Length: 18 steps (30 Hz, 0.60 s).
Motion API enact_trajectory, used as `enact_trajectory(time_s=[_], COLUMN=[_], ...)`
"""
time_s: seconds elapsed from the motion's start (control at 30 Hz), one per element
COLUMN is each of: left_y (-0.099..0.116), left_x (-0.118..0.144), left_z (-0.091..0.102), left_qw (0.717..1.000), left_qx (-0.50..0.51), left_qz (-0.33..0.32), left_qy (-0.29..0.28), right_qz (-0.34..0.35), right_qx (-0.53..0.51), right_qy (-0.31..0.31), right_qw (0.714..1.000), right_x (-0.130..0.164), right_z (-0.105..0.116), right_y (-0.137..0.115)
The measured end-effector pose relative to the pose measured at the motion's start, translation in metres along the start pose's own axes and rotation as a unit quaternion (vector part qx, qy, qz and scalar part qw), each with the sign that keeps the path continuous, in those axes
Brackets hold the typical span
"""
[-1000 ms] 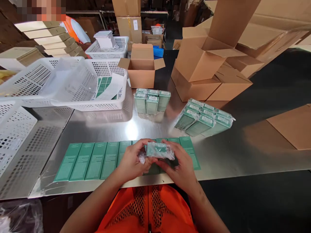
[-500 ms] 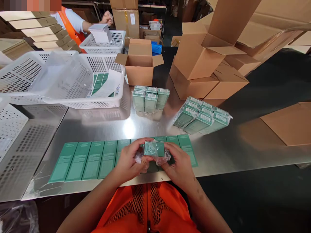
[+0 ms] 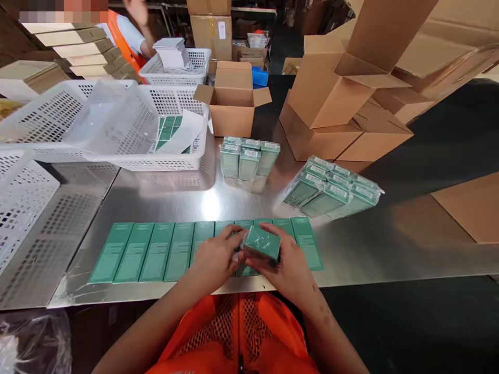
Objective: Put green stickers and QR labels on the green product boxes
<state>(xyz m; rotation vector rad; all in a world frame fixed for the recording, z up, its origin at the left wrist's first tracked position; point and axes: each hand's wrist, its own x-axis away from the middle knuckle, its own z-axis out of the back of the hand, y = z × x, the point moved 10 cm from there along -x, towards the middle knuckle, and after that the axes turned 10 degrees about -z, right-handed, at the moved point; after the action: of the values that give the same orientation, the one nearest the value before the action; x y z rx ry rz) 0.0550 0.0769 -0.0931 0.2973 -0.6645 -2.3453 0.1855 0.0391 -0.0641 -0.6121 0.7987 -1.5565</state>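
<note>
Between my two hands is a small green box (image 3: 263,242) in clear plastic wrap, its end face turned up toward me. My right hand (image 3: 290,265) is closed around the box's right side. The fingers of my left hand (image 3: 216,257) pinch the loose wrap at the box's left. Beneath my hands lies a row of green boxes (image 3: 150,252), side by side along the table's front edge; my hands cover part of several. Beyond them stand two groups of wrapped green boxes, a smaller group (image 3: 249,158) at the middle and a larger group (image 3: 333,188) to the right.
White plastic baskets (image 3: 156,165) stand at the left, one holding green printed sheets and paper. An open carton (image 3: 233,117) is at the back middle, with stacked cartons (image 3: 323,98) to the right. Across the table a person in an orange vest (image 3: 127,44) is partly in view.
The wrapped box has turned in my hands, so its end now tilts toward the right. My left hand has shifted from cupping the box to the wrap at its left side.
</note>
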Motion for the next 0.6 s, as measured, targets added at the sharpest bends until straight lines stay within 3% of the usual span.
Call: enact_trajectory(time_s=[0.13, 0.33, 0.43, 0.53, 0.6], left_y=[0.024, 0.099, 0.113, 0.107, 0.095], left_x=[0.001, 0.019, 0.023, 0.028, 0.031], left_z=[0.008, 0.023, 0.022, 0.031, 0.036], left_qw=[0.995, 0.946, 0.934, 0.917, 0.893], left_qx=[0.034, 0.035, 0.053, 0.160, 0.277], left_qz=[-0.080, -0.292, -0.327, -0.327, -0.311], left_qy=[0.044, 0.136, 0.133, 0.161, 0.169], right_qz=[0.131, 0.177, 0.100, -0.069, -0.150], right_qx=[-0.116, -0.327, -0.361, -0.318, -0.217], right_qy=[0.047, 0.145, 0.225, 0.353, 0.387], right_qw=[0.983, 0.917, 0.900, 0.877, 0.884], right_x=[0.020, 0.050, 0.062, 0.072, 0.070], right_z=[0.022, 0.066, 0.107, 0.155, 0.172], right_y=[-0.022, -0.021, 0.002, 0.064, 0.104])
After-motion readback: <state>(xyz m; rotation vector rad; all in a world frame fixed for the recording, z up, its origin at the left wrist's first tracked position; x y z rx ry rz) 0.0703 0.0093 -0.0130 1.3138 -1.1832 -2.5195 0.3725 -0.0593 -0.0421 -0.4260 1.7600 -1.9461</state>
